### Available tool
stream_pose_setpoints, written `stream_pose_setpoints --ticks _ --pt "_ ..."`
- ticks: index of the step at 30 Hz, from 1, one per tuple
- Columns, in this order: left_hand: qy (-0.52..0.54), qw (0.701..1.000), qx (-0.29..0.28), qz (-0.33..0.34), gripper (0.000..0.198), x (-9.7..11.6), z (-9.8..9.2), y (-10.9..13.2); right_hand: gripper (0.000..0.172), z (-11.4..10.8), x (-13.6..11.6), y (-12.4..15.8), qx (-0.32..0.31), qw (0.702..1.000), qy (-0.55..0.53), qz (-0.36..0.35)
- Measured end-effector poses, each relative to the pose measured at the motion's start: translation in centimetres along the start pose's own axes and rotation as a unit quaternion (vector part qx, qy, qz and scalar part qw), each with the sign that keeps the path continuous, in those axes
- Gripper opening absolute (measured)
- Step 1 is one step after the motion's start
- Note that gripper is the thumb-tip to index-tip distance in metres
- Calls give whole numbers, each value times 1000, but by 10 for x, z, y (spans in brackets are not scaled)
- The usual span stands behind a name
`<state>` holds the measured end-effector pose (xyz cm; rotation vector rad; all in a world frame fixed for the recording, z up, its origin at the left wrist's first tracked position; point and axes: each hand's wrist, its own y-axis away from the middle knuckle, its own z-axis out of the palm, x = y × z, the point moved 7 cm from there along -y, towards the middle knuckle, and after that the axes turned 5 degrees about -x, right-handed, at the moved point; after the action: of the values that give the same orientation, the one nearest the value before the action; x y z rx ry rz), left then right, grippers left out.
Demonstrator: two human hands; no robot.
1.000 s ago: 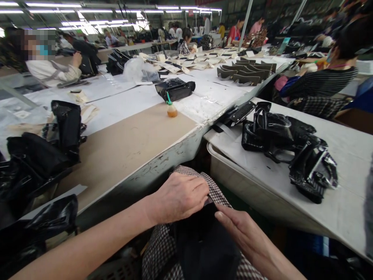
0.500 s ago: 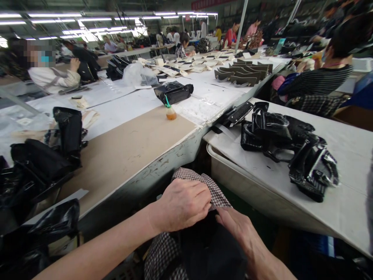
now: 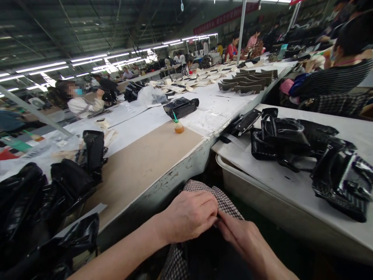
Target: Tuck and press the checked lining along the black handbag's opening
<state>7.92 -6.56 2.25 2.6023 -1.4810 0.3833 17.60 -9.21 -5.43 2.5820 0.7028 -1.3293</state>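
My left hand (image 3: 190,215) rests on my lap over checked cloth (image 3: 221,198), its fingers curled closed against a dark piece (image 3: 210,252) lying there. My right hand (image 3: 241,237) meets it from the right, fingers together and pinching at the same spot. What the fingertips grip is hidden between the two hands. Both hands sit below the front edge of the worktable (image 3: 163,186).
A small glue bottle (image 3: 178,126) and a black pouch (image 3: 181,107) stand on the table beyond. Black bags are piled at the left (image 3: 67,182) and on the right-hand table (image 3: 291,136). Other people sit along the far side and at the right.
The view has tilted up and shifted, so more ceiling shows. My hands have drawn closer together on the lap, and the dark piece is now mostly covered.
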Motion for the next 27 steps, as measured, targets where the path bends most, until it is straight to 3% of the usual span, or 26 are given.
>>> stream_pose_setpoints --ticks 6,11,18,27 --pt "58 998 7 -20 20 -12 -17 3 38 4 2 1 48 998 26 -11" --pt "41 999 -24 -27 1 -19 -18 5 40 4 12 2 52 999 17 -3" --pt "40 997 72 7 11 -23 -22 6 47 7 26 8 73 996 51 -1" --pt "110 982 146 -42 14 -31 -16 5 44 -3 15 3 42 999 26 4"
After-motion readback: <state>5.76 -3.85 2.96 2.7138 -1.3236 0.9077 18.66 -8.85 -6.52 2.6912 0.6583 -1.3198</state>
